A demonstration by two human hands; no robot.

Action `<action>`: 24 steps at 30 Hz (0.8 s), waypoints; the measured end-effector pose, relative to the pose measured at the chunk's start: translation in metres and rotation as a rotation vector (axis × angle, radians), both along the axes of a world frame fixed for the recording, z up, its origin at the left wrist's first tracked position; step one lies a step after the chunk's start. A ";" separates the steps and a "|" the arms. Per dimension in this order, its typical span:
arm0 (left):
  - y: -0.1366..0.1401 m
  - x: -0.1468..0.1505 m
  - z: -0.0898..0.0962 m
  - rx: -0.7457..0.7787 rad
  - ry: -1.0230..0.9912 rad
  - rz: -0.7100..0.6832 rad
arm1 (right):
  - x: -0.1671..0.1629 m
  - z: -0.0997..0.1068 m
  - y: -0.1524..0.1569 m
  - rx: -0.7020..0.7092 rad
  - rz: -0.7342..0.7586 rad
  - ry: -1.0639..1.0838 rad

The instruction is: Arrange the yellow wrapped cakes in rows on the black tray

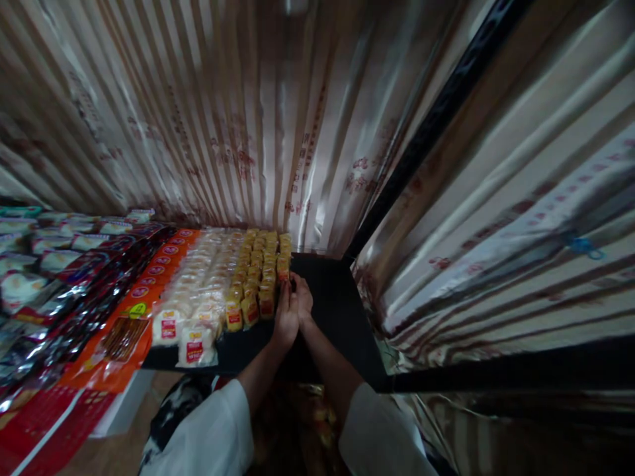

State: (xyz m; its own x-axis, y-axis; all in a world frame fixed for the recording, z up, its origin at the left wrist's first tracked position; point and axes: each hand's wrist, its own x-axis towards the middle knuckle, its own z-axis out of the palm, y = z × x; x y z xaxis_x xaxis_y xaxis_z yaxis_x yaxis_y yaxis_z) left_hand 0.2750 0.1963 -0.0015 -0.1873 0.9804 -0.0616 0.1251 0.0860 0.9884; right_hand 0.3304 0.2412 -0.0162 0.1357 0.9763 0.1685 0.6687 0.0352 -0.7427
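My left hand [286, 316] and my right hand [303, 299] meet at the front of the rightmost row of yellow wrapped snack cakes [256, 264]. Their fingers close around a small yellow wrapped snack cake [283, 266] at that row's near end; the fingers partly cover it. Just left of my hands, several rows of the same yellow packs run back over the black shelf [335, 311]. Beyond them lie rows of white clear-wrapped packs [197, 344] with red labels.
Orange snack bags [124, 337], dark shiny packets [94, 301] and white packs [59, 260] cover the shelf further left. Printed plastic sheeting [238, 132] hangs behind. A black metal post [426, 139] slants up at the shelf's right corner. A blue tie [585, 246] shows on the right sheeting.
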 end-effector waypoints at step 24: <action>-0.154 -0.015 0.025 0.159 0.262 -0.164 | 0.025 0.028 -0.181 0.109 0.090 0.206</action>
State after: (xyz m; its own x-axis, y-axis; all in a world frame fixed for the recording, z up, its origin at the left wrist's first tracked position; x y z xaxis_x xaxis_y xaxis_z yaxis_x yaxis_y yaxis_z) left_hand 0.2604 0.0418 0.0237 -0.0160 0.9922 0.1238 0.3761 -0.1088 0.9202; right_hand 0.3554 0.0602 0.0115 0.0911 0.9636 0.2514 0.4942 0.1754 -0.8515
